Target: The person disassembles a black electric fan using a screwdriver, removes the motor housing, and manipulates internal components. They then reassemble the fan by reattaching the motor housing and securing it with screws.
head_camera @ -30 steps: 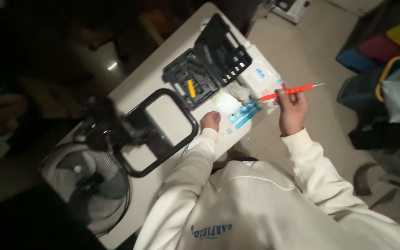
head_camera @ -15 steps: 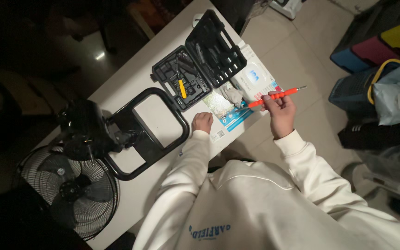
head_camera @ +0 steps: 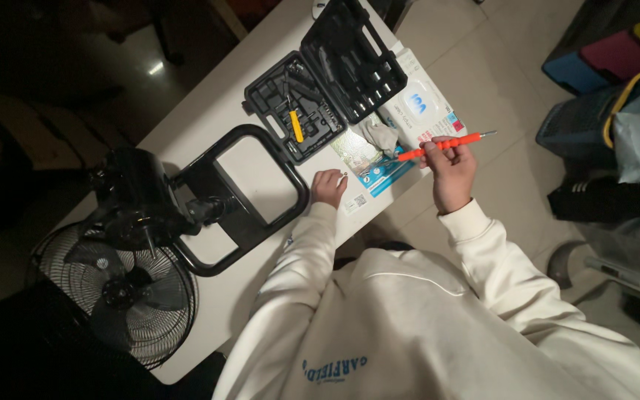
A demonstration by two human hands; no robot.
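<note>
My right hand (head_camera: 450,172) grips an orange-handled screwdriver (head_camera: 444,144), held level over the table's right edge with its metal tip pointing right. My left hand (head_camera: 329,187) rests on the white table (head_camera: 209,111) with its fingers curled, touching a small metal piece, beside a blue and white leaflet (head_camera: 373,172). An open black tool case (head_camera: 327,85) lies just beyond both hands, with a yellow-handled tool (head_camera: 295,126) inside. A black fan (head_camera: 131,252) lies on its side at the left, its rectangular base frame (head_camera: 242,194) close to my left hand.
A white packet of wipes (head_camera: 418,107) and a crumpled grey cloth (head_camera: 379,135) lie by the case. On the tiled floor at the right stand coloured bins (head_camera: 616,44) and bags (head_camera: 635,141). The left side of the room is dark.
The view has shifted, so the table and case sit further right and lower. My right hand still holds the screwdriver level. My left hand stays on the table by the leaflet.
</note>
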